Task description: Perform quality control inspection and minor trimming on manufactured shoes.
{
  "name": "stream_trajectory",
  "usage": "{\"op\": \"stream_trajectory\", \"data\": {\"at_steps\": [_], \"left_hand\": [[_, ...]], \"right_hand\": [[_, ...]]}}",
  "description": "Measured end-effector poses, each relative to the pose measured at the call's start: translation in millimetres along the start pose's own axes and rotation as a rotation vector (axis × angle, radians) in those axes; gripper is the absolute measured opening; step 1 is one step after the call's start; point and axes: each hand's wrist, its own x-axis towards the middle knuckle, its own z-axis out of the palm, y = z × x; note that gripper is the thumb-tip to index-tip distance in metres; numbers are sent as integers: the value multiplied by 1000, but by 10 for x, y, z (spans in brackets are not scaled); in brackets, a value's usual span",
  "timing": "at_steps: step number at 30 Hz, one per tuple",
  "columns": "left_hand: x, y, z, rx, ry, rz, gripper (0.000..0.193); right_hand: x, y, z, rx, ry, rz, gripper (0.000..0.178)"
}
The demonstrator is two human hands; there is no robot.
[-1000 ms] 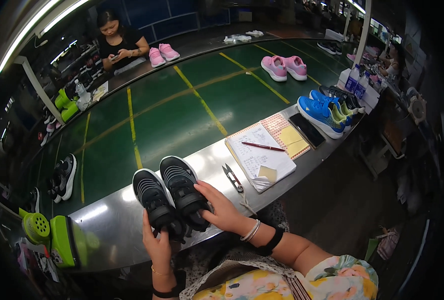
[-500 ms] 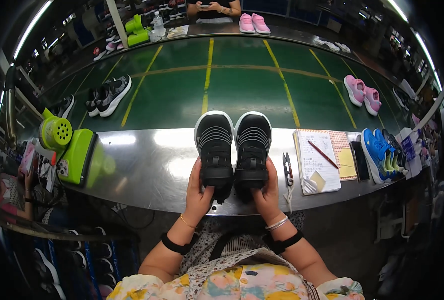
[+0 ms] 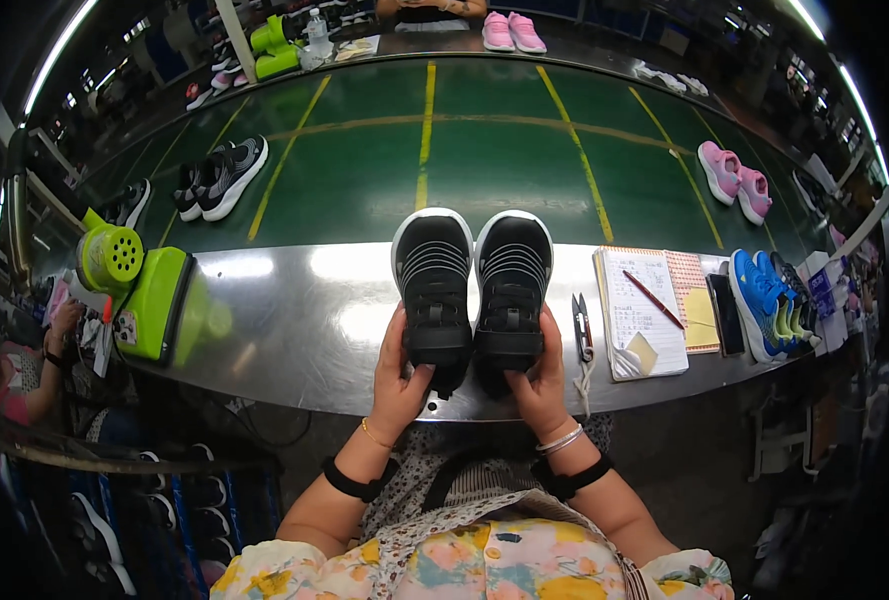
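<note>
Two black sneakers with white soles and pale curved lines on the toes are held side by side over the metal tabletop, toes pointing away from me. My left hand [image 3: 401, 373] is closed around the heel of the left sneaker [image 3: 434, 285], with the thumb at its heel opening. Around the heel of the right sneaker [image 3: 512, 285] my right hand [image 3: 541, 378] is closed in the same way. The fingers under both shoes are partly hidden. Thread snips [image 3: 582, 330] with a cord lie on the metal to the right of my right hand.
Beyond the metal edge [image 3: 284, 340] runs a green conveyor belt [image 3: 364, 170] carrying black sneakers [image 3: 226, 180] and pink sneakers [image 3: 734, 182]. A green machine [image 3: 154, 300] stands left. An open notebook [image 3: 644, 320], a phone [image 3: 724, 312] and blue sneakers [image 3: 754, 305] lie right. Other people are partly visible.
My hands have shifted slightly right with the two sneakers, which are now a little farther apart at the toes. The whole view has moved slightly. My grip stays the same.
</note>
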Motion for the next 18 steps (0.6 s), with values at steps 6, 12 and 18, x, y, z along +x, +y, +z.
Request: {"op": "stream_trajectory", "data": {"at_steps": [6, 12, 18], "left_hand": [[10, -5, -4, -85, 23, -78, 71], [6, -71, -16, -37, 44, -73, 71], [8, -89, -38, -38, 30, -94, 71]], "right_hand": [[-36, 2, 22, 76, -3, 58, 73], [-43, 53, 46, 255, -20, 180, 78], [-34, 55, 43, 258, -30, 197, 80]]}}
